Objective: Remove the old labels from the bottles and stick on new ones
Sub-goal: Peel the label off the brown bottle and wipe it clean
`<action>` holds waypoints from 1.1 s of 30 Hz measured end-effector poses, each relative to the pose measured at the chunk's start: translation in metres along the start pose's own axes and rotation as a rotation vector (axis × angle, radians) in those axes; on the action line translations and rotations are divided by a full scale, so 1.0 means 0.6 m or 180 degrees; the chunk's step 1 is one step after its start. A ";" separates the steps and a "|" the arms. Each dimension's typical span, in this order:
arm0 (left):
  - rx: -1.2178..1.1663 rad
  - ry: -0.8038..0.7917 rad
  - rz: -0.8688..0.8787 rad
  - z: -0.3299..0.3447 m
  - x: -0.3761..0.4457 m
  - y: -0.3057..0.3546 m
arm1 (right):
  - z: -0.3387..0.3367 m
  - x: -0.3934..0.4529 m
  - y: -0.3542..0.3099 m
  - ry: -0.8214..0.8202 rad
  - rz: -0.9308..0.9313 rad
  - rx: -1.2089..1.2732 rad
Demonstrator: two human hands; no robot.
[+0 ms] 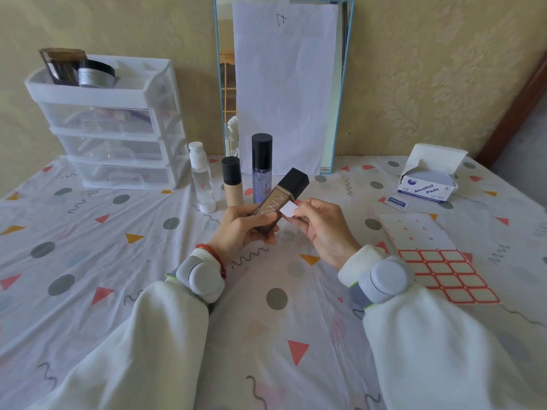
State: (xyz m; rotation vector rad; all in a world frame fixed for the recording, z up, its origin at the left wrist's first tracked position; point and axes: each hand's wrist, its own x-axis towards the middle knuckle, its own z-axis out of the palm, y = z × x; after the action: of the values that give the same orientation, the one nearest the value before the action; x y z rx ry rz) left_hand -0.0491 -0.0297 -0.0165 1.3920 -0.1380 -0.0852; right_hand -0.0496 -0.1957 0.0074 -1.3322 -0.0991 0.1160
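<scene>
The left hand (241, 229) grips the brown bottle (273, 207) with the black cap, tilted above the worktop (88, 261), while the fingers (299, 213) of the right hand (322, 232) pinch a small white label (287, 209) that touches the bottle's side. I cannot tell if this label is coming off or going on, but it seems the labelling step for this bottle. The next move probably needs a steady hold on the bottle; the sheet of red-edged stickers (444, 270) lies on the right, and three more bottles (232, 182) stand behind.
</scene>
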 end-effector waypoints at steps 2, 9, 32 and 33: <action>-0.0073 -0.0004 -0.0060 0.000 0.000 0.000 | 0.000 -0.002 -0.003 -0.0005 0.0008 -0.0033; -0.0249 -0.0120 -0.0188 0.000 -0.004 0.006 | 0.001 -0.005 -0.008 -0.0055 -0.0018 -0.0018; 0.0829 0.0193 0.0402 0.003 -0.001 0.016 | -0.004 -0.002 -0.019 -0.0293 -0.0003 0.0658; 0.0875 0.0176 0.0488 0.005 -0.001 0.020 | -0.006 -0.001 -0.021 -0.0270 -0.0018 0.0734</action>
State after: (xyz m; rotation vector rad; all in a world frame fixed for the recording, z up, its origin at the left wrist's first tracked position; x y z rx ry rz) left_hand -0.0506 -0.0306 -0.0040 1.6512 -0.2159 0.1037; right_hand -0.0494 -0.2021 0.0188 -1.0969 -0.1566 0.1741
